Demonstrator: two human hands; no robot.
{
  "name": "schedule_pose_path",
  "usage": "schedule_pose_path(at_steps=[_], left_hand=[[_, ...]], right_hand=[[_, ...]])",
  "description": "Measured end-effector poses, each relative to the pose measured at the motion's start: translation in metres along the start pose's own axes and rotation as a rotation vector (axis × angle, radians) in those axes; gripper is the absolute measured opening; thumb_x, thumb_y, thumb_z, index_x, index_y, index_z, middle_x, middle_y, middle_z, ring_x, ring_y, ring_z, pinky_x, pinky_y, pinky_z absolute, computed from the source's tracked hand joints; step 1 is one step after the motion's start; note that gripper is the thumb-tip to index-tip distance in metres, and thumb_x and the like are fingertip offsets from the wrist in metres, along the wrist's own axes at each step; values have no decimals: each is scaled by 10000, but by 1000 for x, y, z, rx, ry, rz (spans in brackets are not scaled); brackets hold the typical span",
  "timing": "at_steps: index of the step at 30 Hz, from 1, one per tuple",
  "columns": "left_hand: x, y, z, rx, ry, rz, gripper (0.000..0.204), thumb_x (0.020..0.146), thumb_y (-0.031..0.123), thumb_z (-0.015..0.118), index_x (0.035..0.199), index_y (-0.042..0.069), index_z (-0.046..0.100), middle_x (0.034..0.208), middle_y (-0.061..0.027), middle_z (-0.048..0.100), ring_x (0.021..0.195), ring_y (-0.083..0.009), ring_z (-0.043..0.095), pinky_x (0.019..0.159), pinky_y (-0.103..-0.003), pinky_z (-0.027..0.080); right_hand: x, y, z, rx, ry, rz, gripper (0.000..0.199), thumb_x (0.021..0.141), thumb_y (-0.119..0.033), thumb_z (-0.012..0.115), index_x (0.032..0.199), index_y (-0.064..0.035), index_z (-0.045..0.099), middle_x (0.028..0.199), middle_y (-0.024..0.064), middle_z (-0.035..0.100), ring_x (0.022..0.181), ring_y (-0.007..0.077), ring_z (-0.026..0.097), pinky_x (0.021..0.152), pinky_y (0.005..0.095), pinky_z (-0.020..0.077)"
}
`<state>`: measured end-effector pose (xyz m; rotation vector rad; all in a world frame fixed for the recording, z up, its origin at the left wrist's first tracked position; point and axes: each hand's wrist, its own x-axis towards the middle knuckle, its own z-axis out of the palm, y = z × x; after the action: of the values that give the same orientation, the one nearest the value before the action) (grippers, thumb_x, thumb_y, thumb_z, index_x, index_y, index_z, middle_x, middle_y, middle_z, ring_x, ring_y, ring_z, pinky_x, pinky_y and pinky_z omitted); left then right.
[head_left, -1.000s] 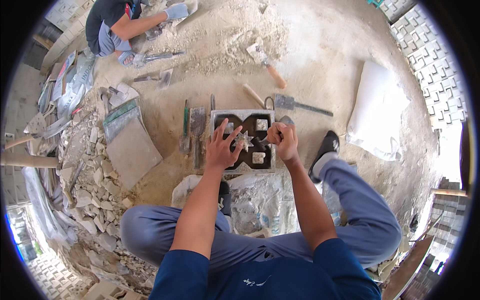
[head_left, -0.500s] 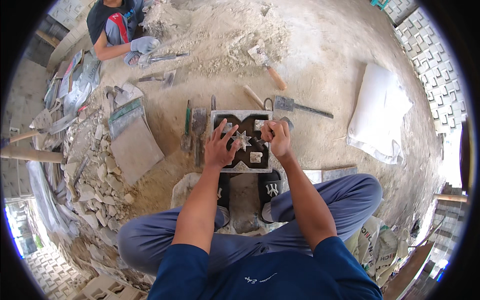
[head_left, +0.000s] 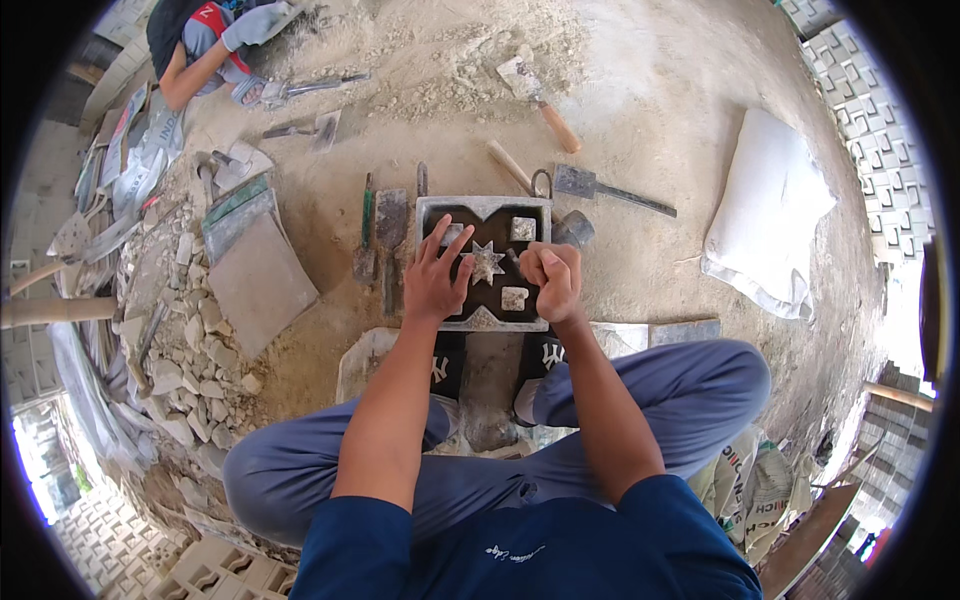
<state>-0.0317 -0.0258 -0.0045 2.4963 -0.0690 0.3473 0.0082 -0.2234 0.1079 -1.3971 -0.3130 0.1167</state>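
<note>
Left hand steadying mould — right hand fisted

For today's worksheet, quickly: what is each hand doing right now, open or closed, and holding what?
Left hand: open, fingers spread on the square mould.
Right hand: closed in a fist over the mould; what it grips cannot be told.

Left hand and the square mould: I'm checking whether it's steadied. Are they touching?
Touching. The head view shows the left hand spread flat on the square mould's left side, fingers overlapping its rim beside the star-shaped piece.
</note>
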Motion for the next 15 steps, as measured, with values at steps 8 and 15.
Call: schedule_pose_path(at_steps=[8, 15], left_hand=[[7, 8, 0, -10, -44, -64, 453, 1059, 412, 535, 1507, 351, 566, 1610, -27, 470, 1382, -310, 544, 1041, -529, 496], [6, 6, -3, 13, -13, -64, 431, 1066, 388, 525, 1491, 344, 578, 1598, -26, 481, 1358, -311, 562, 1037, -512, 494]], right_hand=[[1, 4, -7, -21, 10, 30, 513, 1052, -289, 404, 611, -29, 370, 554, 6, 341, 533, 126, 316, 527, 330, 246], [0, -2, 5, -9, 6, 5, 468, 1041, -216, 430, 618, -21, 394, 549, 13, 374, 531, 106, 316, 516, 348, 245]])
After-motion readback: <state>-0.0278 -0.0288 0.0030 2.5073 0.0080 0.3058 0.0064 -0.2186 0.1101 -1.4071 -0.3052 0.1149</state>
